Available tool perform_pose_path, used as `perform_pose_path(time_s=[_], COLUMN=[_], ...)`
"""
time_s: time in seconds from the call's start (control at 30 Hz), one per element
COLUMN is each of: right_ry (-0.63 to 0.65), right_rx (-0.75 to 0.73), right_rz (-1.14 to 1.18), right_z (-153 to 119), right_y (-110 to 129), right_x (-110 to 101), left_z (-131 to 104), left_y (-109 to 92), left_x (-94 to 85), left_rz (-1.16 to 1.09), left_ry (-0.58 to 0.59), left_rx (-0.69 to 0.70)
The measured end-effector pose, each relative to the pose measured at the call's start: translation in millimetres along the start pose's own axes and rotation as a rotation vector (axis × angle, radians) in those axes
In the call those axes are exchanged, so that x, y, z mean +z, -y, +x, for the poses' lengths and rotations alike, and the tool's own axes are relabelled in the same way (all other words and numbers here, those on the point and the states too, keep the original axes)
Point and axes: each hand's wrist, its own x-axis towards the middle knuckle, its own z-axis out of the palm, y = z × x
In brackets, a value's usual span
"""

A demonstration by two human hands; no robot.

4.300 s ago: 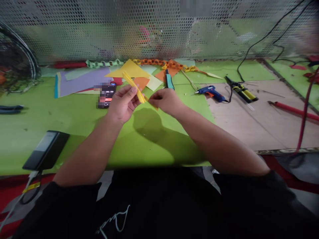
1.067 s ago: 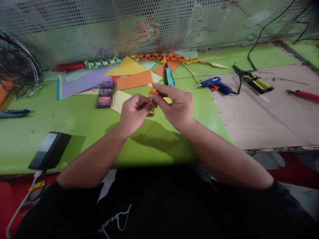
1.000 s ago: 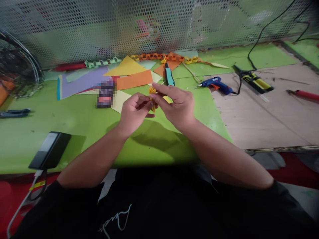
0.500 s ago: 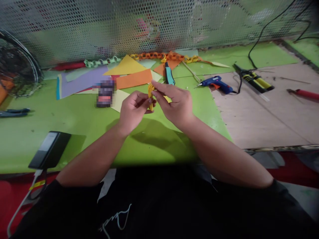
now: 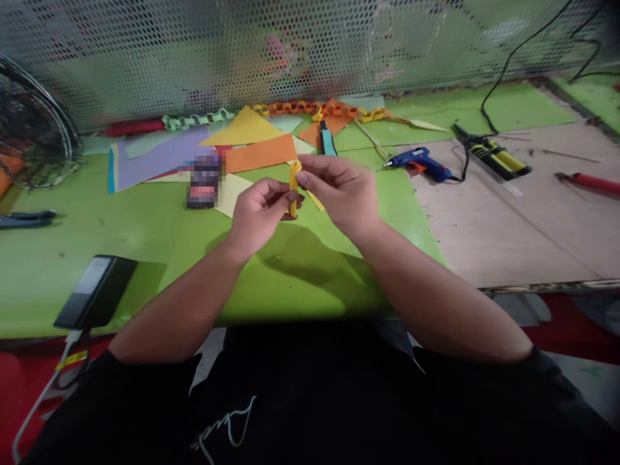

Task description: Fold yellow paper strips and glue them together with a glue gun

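Between my two hands, above the green tabletop, stands a narrow folded yellow paper strip (image 5: 293,187) with a looped upper end. The fingers of my left hand (image 5: 261,210) pinch its lower part. Thumb and forefinger of my right hand (image 5: 346,194) close on the upper end from the right; some of those fingertips lie behind the paper. Below my right fingers a loose yellow strip (image 5: 317,201) shows partly. Just beyond the hands lies an orange paper rectangle (image 5: 261,154), with a teal cutter (image 5: 327,139) to its right.
A paper chain (image 5: 290,108) runs along the perforated metal screen (image 5: 217,58). Right of my hands lie a blue glue gun (image 5: 421,163) with its cord and black-yellow pliers (image 5: 498,158). Purple paper (image 5: 165,158) is at the left, a black power bank (image 5: 97,290) near the front edge.
My right hand has shifted slightly right, and its fingers have curled in more at the strip's upper end. More of the yellow paper shows. My left hand stays in place.
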Motion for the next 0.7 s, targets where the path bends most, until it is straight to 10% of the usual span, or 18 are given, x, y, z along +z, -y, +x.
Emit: perform_pose_path(time_s=[0.7], right_ry=[0.001], right_rx=[-0.097], right_rz=[-0.073], right_z=[-4.2], right_y=[0.7], right_x=[2.7], left_z=[4.0], left_y=[-0.6], left_x=[-3.6], left_rz=[-0.162], left_ry=[0.051], left_rx=[-0.131])
